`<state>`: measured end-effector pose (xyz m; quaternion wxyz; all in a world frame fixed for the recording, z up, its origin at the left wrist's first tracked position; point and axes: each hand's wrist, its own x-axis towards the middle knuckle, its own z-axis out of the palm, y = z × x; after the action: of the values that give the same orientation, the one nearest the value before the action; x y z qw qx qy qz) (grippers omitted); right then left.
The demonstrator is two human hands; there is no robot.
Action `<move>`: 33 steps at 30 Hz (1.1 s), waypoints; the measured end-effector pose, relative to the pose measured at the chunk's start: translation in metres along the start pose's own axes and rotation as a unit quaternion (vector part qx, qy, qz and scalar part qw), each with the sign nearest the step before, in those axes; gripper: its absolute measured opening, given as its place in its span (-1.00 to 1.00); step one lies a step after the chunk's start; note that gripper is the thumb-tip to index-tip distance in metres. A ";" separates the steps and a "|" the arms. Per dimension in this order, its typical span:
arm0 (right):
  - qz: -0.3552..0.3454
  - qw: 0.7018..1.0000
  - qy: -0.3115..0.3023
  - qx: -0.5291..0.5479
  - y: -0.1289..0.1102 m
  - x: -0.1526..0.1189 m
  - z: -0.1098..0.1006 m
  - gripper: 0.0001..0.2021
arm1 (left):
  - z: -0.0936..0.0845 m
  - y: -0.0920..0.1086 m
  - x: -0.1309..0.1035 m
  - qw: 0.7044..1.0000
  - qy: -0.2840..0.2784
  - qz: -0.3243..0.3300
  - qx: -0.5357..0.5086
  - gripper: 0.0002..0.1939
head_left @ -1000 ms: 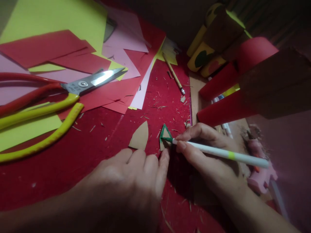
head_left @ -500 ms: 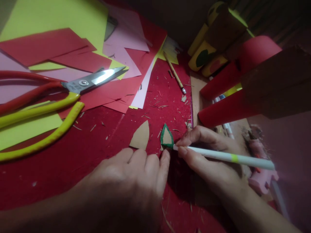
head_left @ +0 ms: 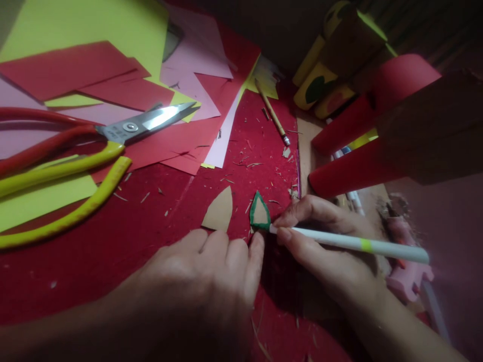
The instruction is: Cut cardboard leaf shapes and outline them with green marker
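Observation:
Between the fingertips of my right hand (head_left: 320,246) is a white marker (head_left: 339,240) with a yellow-green band. Its tip touches the lower right of a small leaf-shaped cardboard piece (head_left: 260,213) that has a green border and a bare brown middle. My left hand (head_left: 215,271) lies palm down with bent fingers, and its index fingertip rests at the bottom edge of this piece. Just beyond the other left fingers lies a second, plain brown cardboard piece (head_left: 219,208), also pointed. The left thumb is hidden.
Large scissors (head_left: 130,126) with red and yellow handles lie open at left on coloured paper sheets (head_left: 86,25). A short pencil (head_left: 272,113) and scattered shavings lie on the red surface (head_left: 151,211). At right stand red paper tubes (head_left: 350,168) and yellow rolls (head_left: 311,93).
The green along the lower edge of the small cardboard piece looks slightly fuller. Both hands keep nearly the same place; the whole view has shifted a little.

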<state>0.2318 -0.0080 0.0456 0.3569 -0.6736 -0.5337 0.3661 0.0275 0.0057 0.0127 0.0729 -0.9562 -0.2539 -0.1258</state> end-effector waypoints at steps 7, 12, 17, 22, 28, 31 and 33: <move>0.003 1.000 0.006 0.000 -0.001 0.001 0.001 -0.87 | 0.000 0.001 0.000 1.000 -0.002 -0.006 -0.004 -0.63; 0.004 1.000 0.006 0.002 0.001 0.000 0.001 -0.85 | -0.001 0.001 0.001 1.000 -0.002 0.000 0.001 -0.65; -0.003 0.998 0.058 0.035 0.002 0.001 0.004 -0.89 | -0.001 0.000 0.001 1.000 0.002 -0.003 0.002 -0.64; -0.004 1.000 0.028 0.006 0.000 0.001 0.001 -0.89 | 0.001 0.000 0.000 1.000 -0.001 0.006 0.002 -0.61; 0.000 1.000 0.023 -0.007 0.000 0.000 0.001 -0.84 | -0.001 0.000 0.001 1.000 -0.003 0.001 0.000 -0.63; -0.004 1.000 0.022 -0.005 0.001 0.000 0.000 -0.86 | -0.001 0.000 0.002 1.000 0.006 -0.005 0.000 -0.65; -0.007 1.000 0.019 0.000 0.001 0.000 0.000 -0.86 | -0.001 0.000 0.002 1.000 0.009 -0.001 0.002 -0.67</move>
<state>0.2324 -0.0084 0.0448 0.3694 -0.6765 -0.5319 0.3507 0.0290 0.0066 0.0137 0.0768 -0.9547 -0.2546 -0.1336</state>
